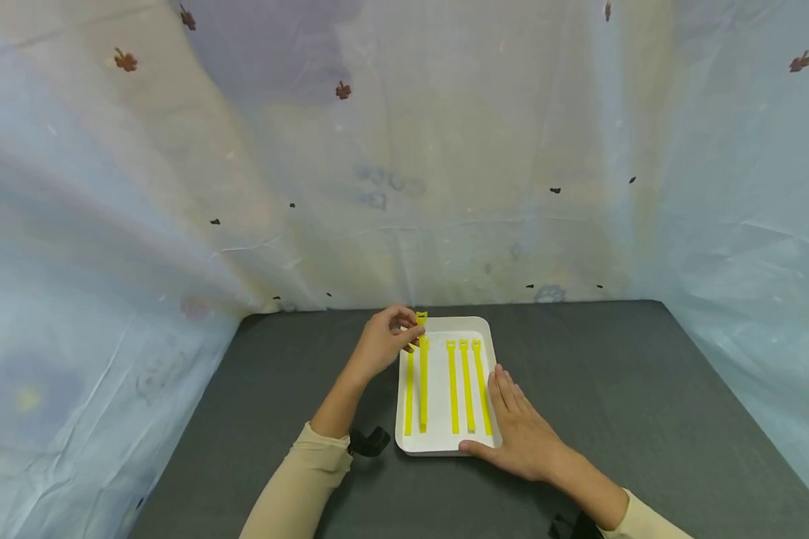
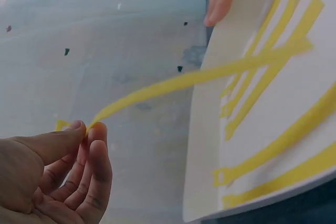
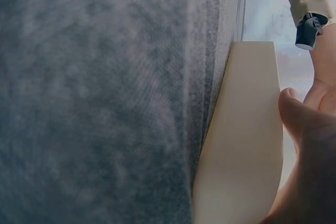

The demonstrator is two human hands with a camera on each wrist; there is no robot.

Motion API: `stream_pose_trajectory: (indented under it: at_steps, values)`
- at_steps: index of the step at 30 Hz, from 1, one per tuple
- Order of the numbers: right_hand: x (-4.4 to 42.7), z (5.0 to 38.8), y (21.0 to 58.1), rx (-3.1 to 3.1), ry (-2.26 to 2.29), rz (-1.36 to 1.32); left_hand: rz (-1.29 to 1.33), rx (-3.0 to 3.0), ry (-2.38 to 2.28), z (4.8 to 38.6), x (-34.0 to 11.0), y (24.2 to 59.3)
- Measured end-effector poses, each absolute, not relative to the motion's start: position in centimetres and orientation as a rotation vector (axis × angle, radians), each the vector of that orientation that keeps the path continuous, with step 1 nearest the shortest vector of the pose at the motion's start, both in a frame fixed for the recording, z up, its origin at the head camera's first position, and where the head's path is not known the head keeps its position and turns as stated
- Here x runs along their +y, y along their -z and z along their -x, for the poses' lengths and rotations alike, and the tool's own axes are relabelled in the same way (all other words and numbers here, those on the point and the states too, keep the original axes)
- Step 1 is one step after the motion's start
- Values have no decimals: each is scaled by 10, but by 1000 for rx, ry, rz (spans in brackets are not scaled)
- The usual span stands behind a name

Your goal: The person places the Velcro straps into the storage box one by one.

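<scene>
My left hand (image 1: 380,340) pinches a flat yellow cable tie (image 2: 152,90) between thumb and fingers, close to its slotted head. The rest of that tie reaches over a white tray (image 1: 438,389); in the left wrist view it hangs above the others. Inside the tray lie several more yellow cable ties: one at the left side (image 1: 409,397), one partly hidden behind the held tie, and three side by side on the right (image 1: 467,385). With fingers straight, my right hand (image 1: 522,434) rests along the tray's right edge, its thumb at the near edge.
A dark grey cloth-like surface (image 1: 613,389) lies under the tray. Pale patterned sheeting (image 1: 445,187) hangs behind it and at both sides. A black device (image 1: 369,442) is strapped at the left wrist.
</scene>
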State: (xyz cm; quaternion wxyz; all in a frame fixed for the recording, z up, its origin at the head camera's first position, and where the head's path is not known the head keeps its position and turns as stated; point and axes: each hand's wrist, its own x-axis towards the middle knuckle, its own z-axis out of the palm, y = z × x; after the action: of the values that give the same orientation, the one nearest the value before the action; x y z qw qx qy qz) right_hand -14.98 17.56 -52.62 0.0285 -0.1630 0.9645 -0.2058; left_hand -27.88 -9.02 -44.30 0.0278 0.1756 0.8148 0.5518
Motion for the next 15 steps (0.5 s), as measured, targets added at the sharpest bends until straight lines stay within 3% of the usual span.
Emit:
stream_pose_trajectory:
  at_steps: [15]
  values:
    - [175,149,524,2978,623,495,-510,2335,-1671,293,-69,475]
